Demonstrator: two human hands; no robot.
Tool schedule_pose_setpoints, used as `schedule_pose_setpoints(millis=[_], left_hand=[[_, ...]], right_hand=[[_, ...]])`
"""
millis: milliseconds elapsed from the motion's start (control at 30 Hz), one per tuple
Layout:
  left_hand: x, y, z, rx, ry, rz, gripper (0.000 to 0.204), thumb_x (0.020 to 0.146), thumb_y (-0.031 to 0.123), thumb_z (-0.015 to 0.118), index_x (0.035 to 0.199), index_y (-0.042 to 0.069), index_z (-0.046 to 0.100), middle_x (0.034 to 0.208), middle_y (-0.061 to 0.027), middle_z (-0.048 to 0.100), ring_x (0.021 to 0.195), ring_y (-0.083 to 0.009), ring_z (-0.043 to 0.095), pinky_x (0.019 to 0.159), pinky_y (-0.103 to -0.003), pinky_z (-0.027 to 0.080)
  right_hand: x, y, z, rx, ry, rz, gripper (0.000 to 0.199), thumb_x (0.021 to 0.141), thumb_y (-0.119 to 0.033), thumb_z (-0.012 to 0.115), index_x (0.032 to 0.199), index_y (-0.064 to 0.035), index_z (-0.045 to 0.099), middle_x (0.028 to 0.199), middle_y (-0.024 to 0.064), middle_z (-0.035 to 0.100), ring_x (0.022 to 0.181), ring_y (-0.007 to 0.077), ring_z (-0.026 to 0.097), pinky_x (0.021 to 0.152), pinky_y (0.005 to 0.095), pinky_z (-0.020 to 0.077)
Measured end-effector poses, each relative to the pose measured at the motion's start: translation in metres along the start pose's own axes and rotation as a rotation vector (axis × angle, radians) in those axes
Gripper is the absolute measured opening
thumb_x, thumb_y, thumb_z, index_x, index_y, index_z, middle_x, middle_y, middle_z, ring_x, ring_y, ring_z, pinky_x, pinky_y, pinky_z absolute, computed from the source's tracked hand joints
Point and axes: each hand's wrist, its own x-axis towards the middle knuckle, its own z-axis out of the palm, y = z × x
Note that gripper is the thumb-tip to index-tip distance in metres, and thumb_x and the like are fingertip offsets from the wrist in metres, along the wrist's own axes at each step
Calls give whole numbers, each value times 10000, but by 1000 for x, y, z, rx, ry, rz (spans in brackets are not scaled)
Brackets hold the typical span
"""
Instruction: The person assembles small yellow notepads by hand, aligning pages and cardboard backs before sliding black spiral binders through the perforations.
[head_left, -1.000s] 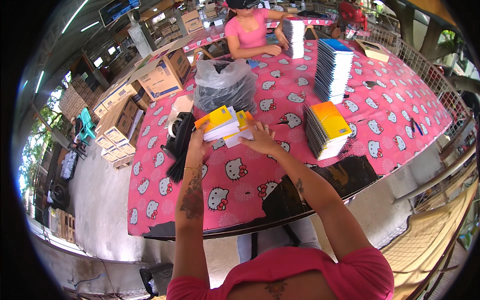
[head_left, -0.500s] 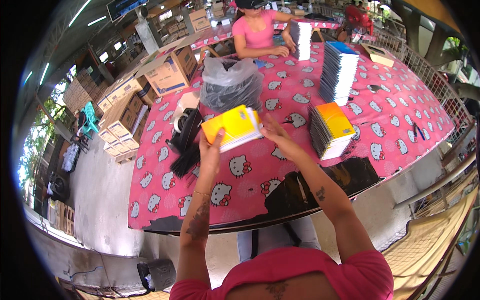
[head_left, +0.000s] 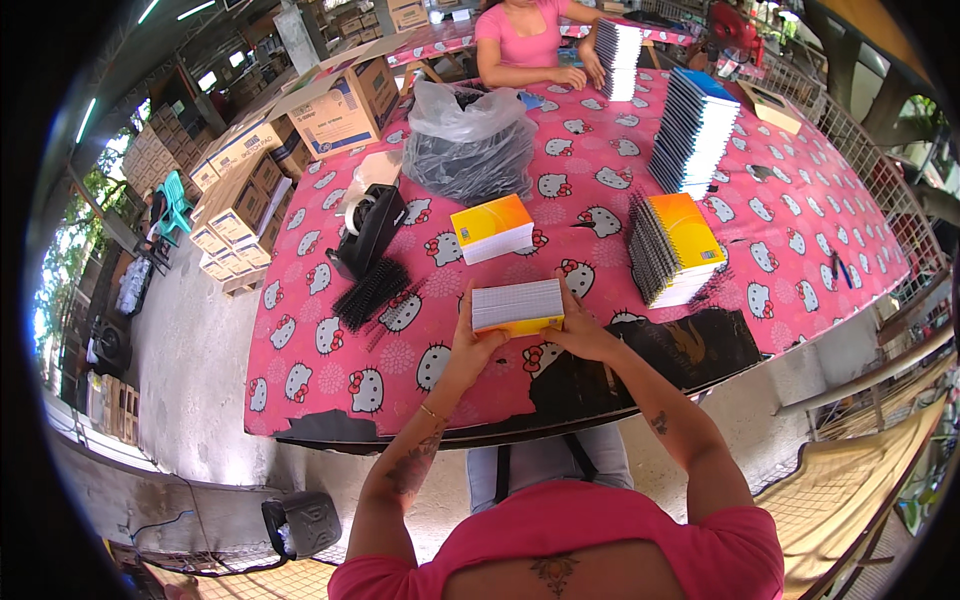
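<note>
You have two hands up: your left hand [head_left: 468, 345] and right hand [head_left: 583, 335], with one pad block [head_left: 517, 307] between them. A second block [head_left: 492, 228] lies farther off on the table [head_left: 800, 240]. That makes two loose blocks. Spiral notebook stacks number three: one near right [head_left: 672, 248], one taller far right [head_left: 692, 130], and one at the far edge [head_left: 618, 58] under another person's hand. You have one tape dispenser [head_left: 368, 230] to the left, one bundle of black combs [head_left: 372, 292] beside it, and one plastic bag [head_left: 468, 140] of combs farther off. One other person [head_left: 525, 40] sits at the far side. Cardboard boxes [head_left: 335, 100] far left are too many to count surely.
</note>
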Motion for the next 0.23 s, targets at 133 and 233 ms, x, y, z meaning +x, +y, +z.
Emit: schedule_pose_setpoints(millis=[133,233], left_hand=[[7,-9,-15,236,-30,65,899,835,-81,681,1560,92,179,1363,-83,516,1229,-191,531,1038,-326,449],[24,17,-23,171,-18,-64,910,846,25,739,1559,90,178,1387,-95,508,1270,-198,500,1061,-349,427]], right_hand=[[9,-7,-25,103,-165,29,1058,801,-217,759,1570,-52,51,1417,232,473,1372,374,407,1129,446,330],[27,-16,-41,492,-389,172,1000,860,-259,737,1576,-99,59,1509,179,403,1414,335,373,1153,436,304]])
